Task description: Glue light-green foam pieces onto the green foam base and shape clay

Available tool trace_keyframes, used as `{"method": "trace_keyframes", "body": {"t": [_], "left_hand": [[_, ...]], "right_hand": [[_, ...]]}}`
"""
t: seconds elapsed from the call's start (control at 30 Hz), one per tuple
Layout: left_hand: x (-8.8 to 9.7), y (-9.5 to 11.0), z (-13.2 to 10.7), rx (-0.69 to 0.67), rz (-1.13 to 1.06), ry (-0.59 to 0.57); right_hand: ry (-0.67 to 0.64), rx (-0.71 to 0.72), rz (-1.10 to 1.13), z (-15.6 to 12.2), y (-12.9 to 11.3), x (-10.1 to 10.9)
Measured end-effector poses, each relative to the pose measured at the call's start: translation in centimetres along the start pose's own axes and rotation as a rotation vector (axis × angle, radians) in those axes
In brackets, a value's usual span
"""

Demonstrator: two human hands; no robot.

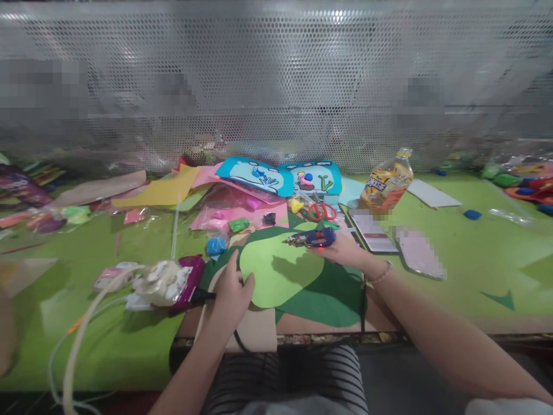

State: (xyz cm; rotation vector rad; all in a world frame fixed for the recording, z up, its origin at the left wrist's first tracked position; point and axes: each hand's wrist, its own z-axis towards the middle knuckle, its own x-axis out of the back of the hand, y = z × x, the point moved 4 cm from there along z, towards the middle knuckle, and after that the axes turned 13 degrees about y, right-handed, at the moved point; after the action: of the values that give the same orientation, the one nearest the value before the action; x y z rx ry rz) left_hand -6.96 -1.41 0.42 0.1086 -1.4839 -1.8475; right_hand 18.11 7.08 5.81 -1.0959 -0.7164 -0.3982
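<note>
My right hand (343,251) is wrapped round a dark blue hot glue gun (317,237) with a small red light. Its nozzle points left, above a rounded light green paper cutout (276,276). Under that cutout lies a larger dark green paper shape (328,302). At the cutout's left edge rests my left hand (233,288), index finger stretched out and thumb apart from it, touching the paper. Red-handled scissors (322,212) and a blue clay packet (216,246) lie just beyond the paper.
Two blue decorated panels (259,176) lie at the back before a perforated metal screen (276,75). A drink bottle (386,181) and phones (374,230) are on the right. A power strip (159,282) with thick cables (80,340) sits left, near my left arm.
</note>
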Motion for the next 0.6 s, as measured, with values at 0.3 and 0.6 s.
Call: {"method": "trace_keyframes", "body": {"t": [0.3,0.6], "left_hand": [[1.0,0.8,-0.6,-0.048,0.033,-0.014],[1.8,1.1,-1.0,0.070,-0.130,0.083]], "right_hand": [[0.051,0.031,-0.209,-0.3,0.4,-0.6],[0.076,0.022,-0.071,0.5,0.7,-0.3]]}}
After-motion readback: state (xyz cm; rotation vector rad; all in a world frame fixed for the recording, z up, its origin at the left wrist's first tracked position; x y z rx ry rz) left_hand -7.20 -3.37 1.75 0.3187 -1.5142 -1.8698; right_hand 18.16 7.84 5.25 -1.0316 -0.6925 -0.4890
